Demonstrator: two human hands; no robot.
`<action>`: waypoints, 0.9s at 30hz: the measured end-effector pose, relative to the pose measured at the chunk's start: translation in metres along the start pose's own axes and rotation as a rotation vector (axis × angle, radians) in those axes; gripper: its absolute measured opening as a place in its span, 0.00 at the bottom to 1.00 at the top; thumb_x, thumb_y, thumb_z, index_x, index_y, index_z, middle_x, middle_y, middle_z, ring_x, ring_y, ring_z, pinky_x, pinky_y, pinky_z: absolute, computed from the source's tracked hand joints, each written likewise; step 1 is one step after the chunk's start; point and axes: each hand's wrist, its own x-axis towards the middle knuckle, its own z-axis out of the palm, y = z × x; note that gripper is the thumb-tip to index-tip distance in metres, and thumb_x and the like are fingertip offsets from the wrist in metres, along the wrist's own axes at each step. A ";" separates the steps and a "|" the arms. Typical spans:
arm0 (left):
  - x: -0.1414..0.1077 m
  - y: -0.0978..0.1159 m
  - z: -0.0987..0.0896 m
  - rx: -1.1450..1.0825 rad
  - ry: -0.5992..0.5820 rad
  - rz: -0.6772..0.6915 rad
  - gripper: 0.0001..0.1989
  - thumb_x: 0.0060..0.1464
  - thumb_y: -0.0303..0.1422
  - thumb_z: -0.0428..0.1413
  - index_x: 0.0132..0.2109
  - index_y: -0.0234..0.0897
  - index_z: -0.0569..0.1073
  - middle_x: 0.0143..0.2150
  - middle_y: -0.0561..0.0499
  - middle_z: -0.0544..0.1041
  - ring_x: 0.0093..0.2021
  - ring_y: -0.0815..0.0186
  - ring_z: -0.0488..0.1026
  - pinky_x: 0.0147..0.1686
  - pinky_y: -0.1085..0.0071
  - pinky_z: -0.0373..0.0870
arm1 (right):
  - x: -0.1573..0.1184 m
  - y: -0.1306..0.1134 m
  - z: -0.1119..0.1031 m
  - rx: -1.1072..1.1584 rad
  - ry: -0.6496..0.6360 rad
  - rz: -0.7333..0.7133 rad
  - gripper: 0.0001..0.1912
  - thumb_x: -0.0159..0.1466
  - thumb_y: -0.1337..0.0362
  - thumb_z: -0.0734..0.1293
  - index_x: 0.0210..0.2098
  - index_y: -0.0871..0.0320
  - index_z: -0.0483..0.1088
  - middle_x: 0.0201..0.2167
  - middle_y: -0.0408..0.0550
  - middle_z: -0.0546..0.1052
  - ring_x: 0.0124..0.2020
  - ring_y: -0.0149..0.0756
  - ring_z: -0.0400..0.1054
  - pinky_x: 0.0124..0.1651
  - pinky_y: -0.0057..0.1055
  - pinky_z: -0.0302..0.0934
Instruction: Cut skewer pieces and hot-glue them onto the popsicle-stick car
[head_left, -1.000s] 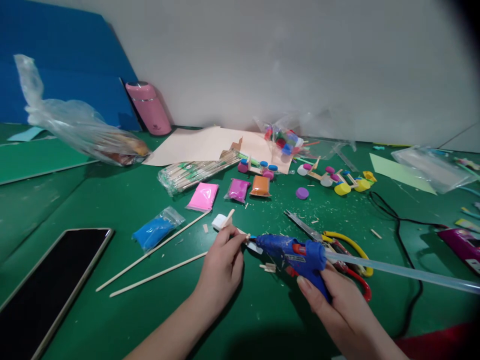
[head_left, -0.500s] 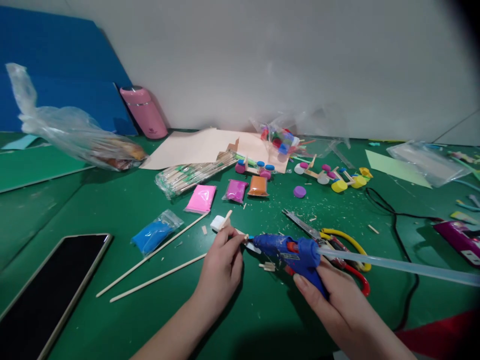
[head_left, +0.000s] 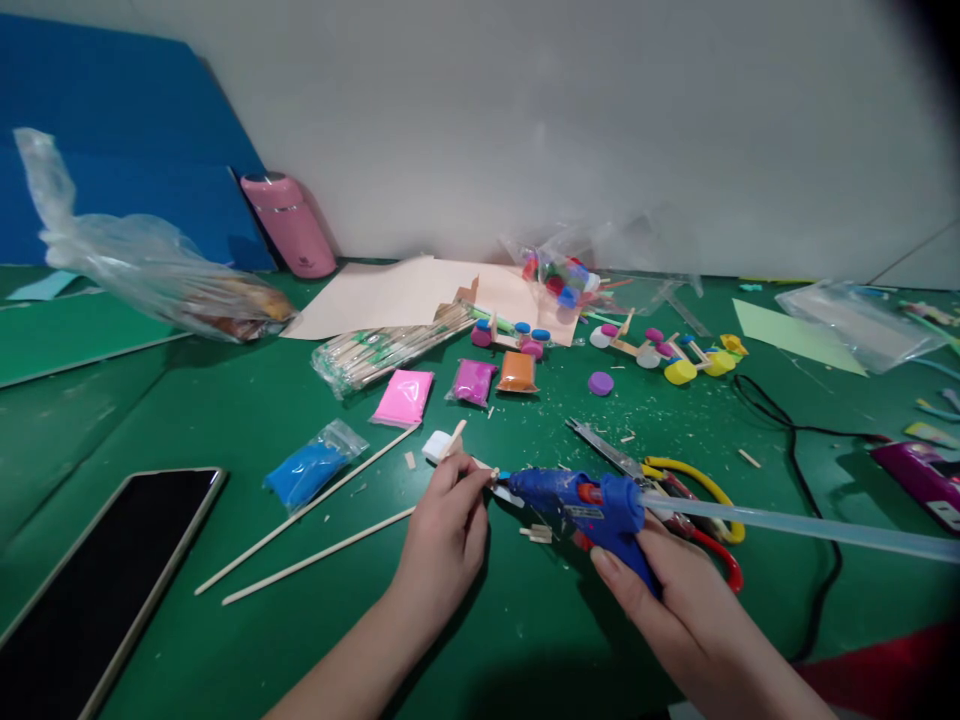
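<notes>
My right hand (head_left: 679, 600) is wrapped round the handle of a blue hot glue gun (head_left: 574, 500), a long clear glue stick (head_left: 795, 530) jutting from its back. The nozzle points left and meets the fingertips of my left hand (head_left: 446, 520). Those fingers are pinched on a small wooden stick piece (head_left: 456, 434), part of it hidden behind them. A white block-like piece (head_left: 437, 446) sits just beyond the fingers. Below the nozzle lie short wooden offcuts (head_left: 537, 534). Two long wooden sticks (head_left: 315, 555) rest left of my left hand.
Pliers (head_left: 694, 490) with yellow and red handles lie behind the glue gun. Clay packets, such as a blue one (head_left: 315, 464), and small wheeled stick models (head_left: 637, 345) stand farther back. A phone (head_left: 105, 590) is at left; a black cable (head_left: 821, 560) runs along the right.
Both hands keep almost the same pose. The glue gun has shifted very slightly to the right, its nozzle still beside my left fingertips.
</notes>
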 end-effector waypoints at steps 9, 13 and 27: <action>0.000 0.001 0.000 0.003 0.003 -0.001 0.12 0.50 0.20 0.44 0.38 0.34 0.69 0.37 0.45 0.67 0.39 0.63 0.67 0.38 0.68 0.67 | 0.000 -0.001 0.000 -0.025 0.033 0.016 0.17 0.62 0.56 0.54 0.20 0.54 0.61 0.17 0.44 0.68 0.19 0.34 0.62 0.23 0.27 0.60; 0.000 0.000 0.000 0.014 0.001 0.007 0.12 0.51 0.21 0.44 0.38 0.33 0.69 0.37 0.44 0.67 0.39 0.63 0.67 0.38 0.68 0.67 | -0.004 0.005 -0.003 -0.036 0.047 0.046 0.17 0.62 0.55 0.54 0.23 0.55 0.64 0.17 0.43 0.67 0.19 0.34 0.62 0.20 0.26 0.57; -0.002 -0.001 0.001 -0.007 0.002 -0.003 0.13 0.51 0.21 0.43 0.40 0.35 0.67 0.39 0.44 0.66 0.41 0.63 0.67 0.41 0.67 0.67 | -0.015 0.021 0.000 0.263 -0.090 0.193 0.18 0.62 0.54 0.54 0.19 0.55 0.58 0.18 0.42 0.67 0.20 0.31 0.64 0.21 0.23 0.62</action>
